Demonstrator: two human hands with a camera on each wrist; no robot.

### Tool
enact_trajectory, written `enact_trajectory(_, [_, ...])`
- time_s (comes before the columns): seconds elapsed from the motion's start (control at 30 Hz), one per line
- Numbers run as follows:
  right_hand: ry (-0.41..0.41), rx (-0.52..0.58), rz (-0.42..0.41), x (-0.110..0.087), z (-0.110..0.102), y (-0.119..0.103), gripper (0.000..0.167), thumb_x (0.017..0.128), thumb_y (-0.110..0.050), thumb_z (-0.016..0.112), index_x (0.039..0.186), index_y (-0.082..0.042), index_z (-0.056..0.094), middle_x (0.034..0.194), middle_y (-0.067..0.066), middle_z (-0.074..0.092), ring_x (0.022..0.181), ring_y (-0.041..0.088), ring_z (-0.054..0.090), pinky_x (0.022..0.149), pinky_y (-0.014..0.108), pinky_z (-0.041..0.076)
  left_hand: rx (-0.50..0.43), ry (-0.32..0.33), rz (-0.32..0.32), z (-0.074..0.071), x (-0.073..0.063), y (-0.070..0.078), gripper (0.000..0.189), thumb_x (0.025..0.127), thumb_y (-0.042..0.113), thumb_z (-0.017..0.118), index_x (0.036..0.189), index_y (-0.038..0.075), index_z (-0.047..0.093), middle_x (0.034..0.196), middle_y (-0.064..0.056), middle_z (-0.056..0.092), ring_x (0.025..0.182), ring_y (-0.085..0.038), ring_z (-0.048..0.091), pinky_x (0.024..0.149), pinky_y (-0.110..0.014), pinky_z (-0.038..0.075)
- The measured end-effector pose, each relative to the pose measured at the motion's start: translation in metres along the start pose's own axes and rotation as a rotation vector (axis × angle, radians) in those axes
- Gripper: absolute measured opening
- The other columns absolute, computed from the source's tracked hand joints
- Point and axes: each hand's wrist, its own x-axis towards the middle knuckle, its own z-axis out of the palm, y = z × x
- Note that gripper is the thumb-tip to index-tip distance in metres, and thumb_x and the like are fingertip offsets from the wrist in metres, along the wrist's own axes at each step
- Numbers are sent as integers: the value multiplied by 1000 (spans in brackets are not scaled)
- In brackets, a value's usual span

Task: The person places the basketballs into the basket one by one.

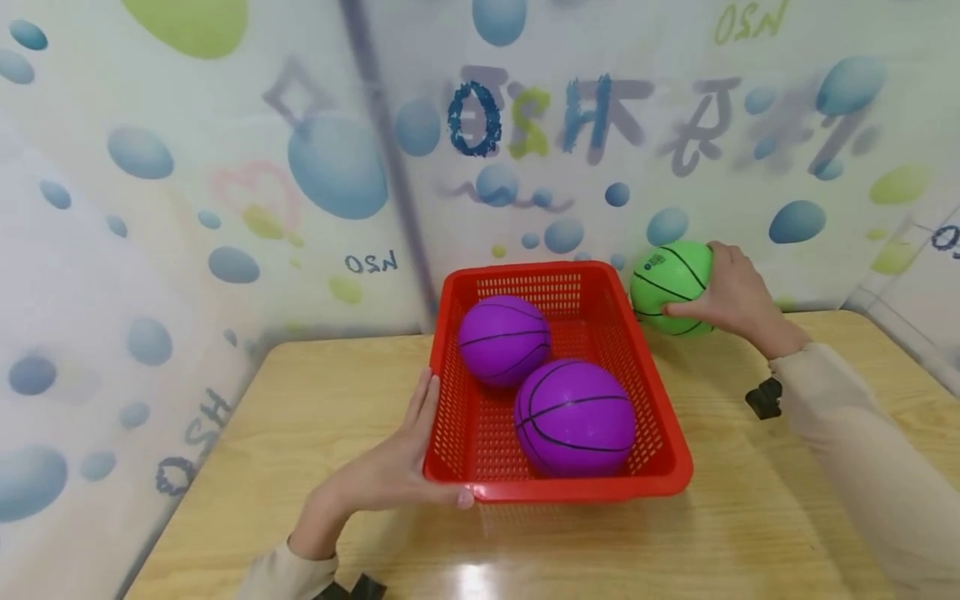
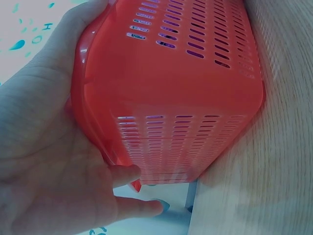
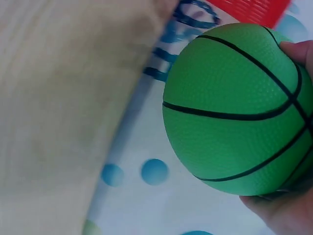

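A red plastic basket [image 1: 577,490] with slotted walls stands on the table, holding two purple toy basketballs, one toward the back left [image 1: 504,340] and one at the front right [image 1: 574,419]. My left hand [image 1: 390,467] rests against the basket's near-left corner, thumb along the front rim and straight fingers along the left side. In the left wrist view that hand [image 2: 63,147] spreads around the corner of the rim. Beyond the basket's right side, my right hand [image 1: 738,292] grips a green toy basketball [image 1: 670,287] with black lines. The right wrist view shows fingers on opposite sides of the ball [image 3: 230,107].
The light wooden table [image 1: 337,400] meets a wall covering [image 1: 247,200] printed with blue and green bubbles and lettering at its back. The basket's far end stands close to that wall. Table surface extends to the basket's left and right.
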Motion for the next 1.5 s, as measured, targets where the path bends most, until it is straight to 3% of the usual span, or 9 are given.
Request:
enact_trajectory(0.23, [168,56,-48,1,-22,-13,91,63,-31,83,128,12,35,113,31,41,99,45,40,72,61,38,10,5,3,3,-2,-1,131,68,45,80,145,14,-21,147,4,-33,138,-26,-5,105,-44,24])
enact_trajectory(0.4, [199,121,-76,4,-31,-32,92,64,-32,83,134,5,35,120,26,43,106,40,39,76,60,37,6,9,14,2,-2,-1,130,69,42,80,145,14,-21,148,2,-32,138,-29,-1,104,-45,27])
enact_trajectory(0.6, [161,200,-142,12,-28,-67,87,64,-30,84,132,0,38,120,19,45,107,35,42,76,56,41,10,6,-1,-1,-3,-1,129,70,43,80,145,14,-21,147,4,-33,138,-29,1,104,-45,27])
enact_trajectory(0.83, [76,245,-181,28,-10,-96,89,65,-36,83,133,0,37,121,16,47,106,31,45,79,52,45,1,18,11,-1,-2,-2,131,68,43,81,145,16,-22,147,4,-32,138,-26,-3,104,-45,26])
enact_trajectory(1.27, [-21,305,-93,44,23,-102,92,66,-42,81,134,0,37,122,16,47,107,31,47,80,51,47,6,12,31,0,2,-2,131,68,43,81,145,17,-22,148,3,-30,138,-21,-10,105,-45,25])
enact_trajectory(1.5, [-72,352,-86,45,36,-102,85,66,-42,82,125,3,42,115,15,50,99,29,52,77,47,50,26,7,26,-1,3,-2,130,69,44,80,145,16,-22,148,4,-32,138,-24,-4,105,-44,26])
